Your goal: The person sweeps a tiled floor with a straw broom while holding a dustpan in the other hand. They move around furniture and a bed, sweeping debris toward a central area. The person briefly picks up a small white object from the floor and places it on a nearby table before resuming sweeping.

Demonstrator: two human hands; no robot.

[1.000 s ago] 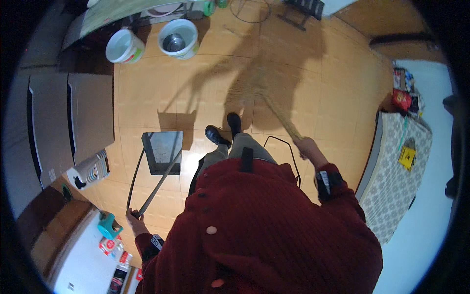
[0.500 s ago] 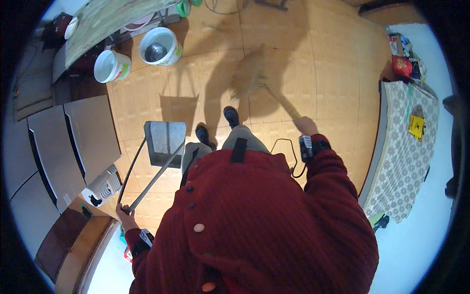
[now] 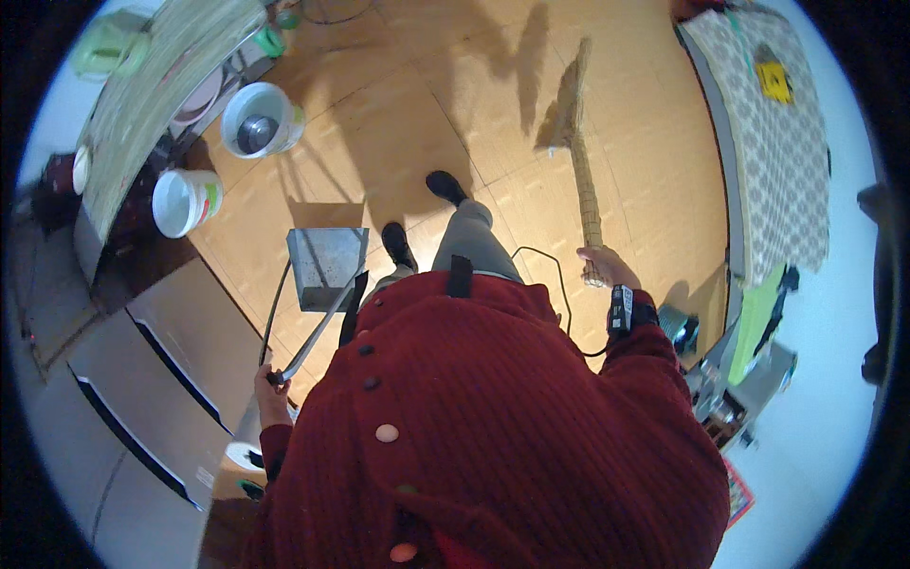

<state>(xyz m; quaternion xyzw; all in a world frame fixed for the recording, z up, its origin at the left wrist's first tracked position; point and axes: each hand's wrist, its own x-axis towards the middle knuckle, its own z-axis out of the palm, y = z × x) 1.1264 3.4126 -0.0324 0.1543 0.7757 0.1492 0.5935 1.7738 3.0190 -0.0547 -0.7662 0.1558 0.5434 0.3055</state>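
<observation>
The right hand [image 3: 611,266] grips the broom handle [image 3: 588,204], and the left hand [image 3: 273,396] seems closed around the dustpan handle [image 3: 319,333].

This looks like a room in a home: white buckets [image 3: 197,201] at the upper left, big grey doors [image 3: 204,337] at the lower left, a flowery cloth [image 3: 775,171] at the upper right

Broom handle [image 3: 585,190] partly hidden by the right hand [image 3: 611,267], dark ring [image 3: 334,23] cut off by the top edge
</observation>
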